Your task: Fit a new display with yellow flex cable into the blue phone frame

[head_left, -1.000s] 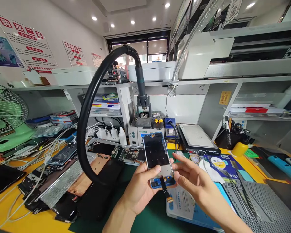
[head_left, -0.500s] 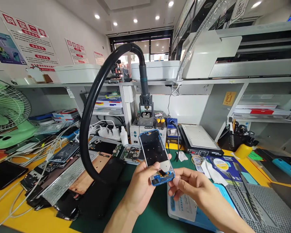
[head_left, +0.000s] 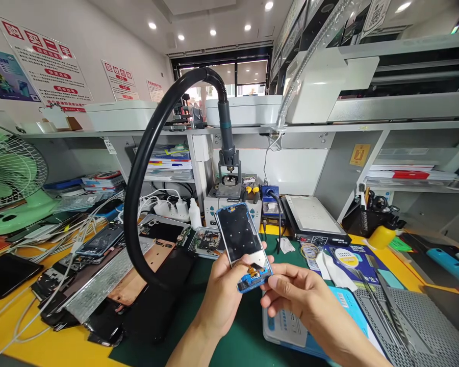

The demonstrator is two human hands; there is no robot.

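My left hand (head_left: 224,288) is closed around the sides of an opened phone (head_left: 237,232) with a blue frame, its thumb lying across the lower part. The phone tilts, its dark inner face towards me, and a small orange flex cable (head_left: 254,272) shows near its bottom end. At the phone's lower right corner, the thumb and forefinger of my right hand (head_left: 294,290) pinch together against the edge. Below that hand lies a pale blue plastic case (head_left: 286,326) on the green mat (head_left: 233,341).
A thick black hose (head_left: 132,204) arches up at left of centre to a hot-air handle (head_left: 225,127). Phone parts crowd the left, beside a copper-coloured plate (head_left: 141,272). On the right, tweezers (head_left: 393,311) rest on a grey perforated mat (head_left: 428,316). A heating plate (head_left: 315,216) sits behind.
The phone and both hands have shifted slightly left. The flex cable at the phone's bottom end looked dark before and now shows orange, lying at another angle.
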